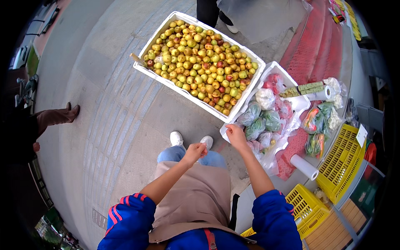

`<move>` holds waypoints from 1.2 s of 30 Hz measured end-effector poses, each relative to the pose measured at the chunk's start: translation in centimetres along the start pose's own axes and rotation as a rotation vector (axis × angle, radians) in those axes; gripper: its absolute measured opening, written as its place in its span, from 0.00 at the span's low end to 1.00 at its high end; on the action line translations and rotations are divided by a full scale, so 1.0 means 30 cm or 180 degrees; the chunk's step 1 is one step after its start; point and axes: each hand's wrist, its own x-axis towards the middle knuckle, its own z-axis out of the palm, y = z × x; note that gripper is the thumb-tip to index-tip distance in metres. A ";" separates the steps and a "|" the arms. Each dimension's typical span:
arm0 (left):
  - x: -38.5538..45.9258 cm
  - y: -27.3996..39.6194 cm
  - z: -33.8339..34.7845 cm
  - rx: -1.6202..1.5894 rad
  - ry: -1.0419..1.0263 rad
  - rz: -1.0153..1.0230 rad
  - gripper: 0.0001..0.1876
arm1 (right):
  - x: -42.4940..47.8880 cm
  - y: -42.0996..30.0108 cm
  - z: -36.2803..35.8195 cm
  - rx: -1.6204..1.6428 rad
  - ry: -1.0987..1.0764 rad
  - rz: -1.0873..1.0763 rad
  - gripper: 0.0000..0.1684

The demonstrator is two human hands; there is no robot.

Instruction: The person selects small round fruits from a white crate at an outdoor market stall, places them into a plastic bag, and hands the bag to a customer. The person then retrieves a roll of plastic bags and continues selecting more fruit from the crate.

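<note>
My left hand (196,152) is over my lap, above a beige apron (193,190), with its fingers curled in and nothing visible in them. Farther right, my right hand (236,136) has bent fingers too, and no object shows in it. It appears over the near corner of a white foam box (224,133) packed with bagged produce; whether it touches the box I cannot tell. Bags of green vegetables (254,128) lie just beyond that hand. Ahead, a large white foam box (181,90) is filled with yellow-green and brownish jujube-like fruit (200,67).
Two plastic rolls (304,167) and bagged peppers (314,145) lie at the right, near yellow crates (340,162). Red steps (307,47) rise at the upper right. One person's dark-trousered legs (207,12) are behind the fruit box; another person (56,120) is at the left.
</note>
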 end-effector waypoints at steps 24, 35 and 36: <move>0.773 0.401 -0.315 0.1236 0.1935 0.3977 0.09 | 0.796 -0.169 0.131 -0.2235 0.0273 -0.1584 0.14; 0.800 0.385 -0.350 0.0635 0.0966 0.3634 0.07 | 0.787 -0.145 0.121 -0.2571 0.0002 -0.1839 0.19; 0.798 0.388 -0.349 0.0606 0.0815 0.3552 0.07 | 0.778 -0.133 0.120 -0.2571 0.0070 -0.1856 0.22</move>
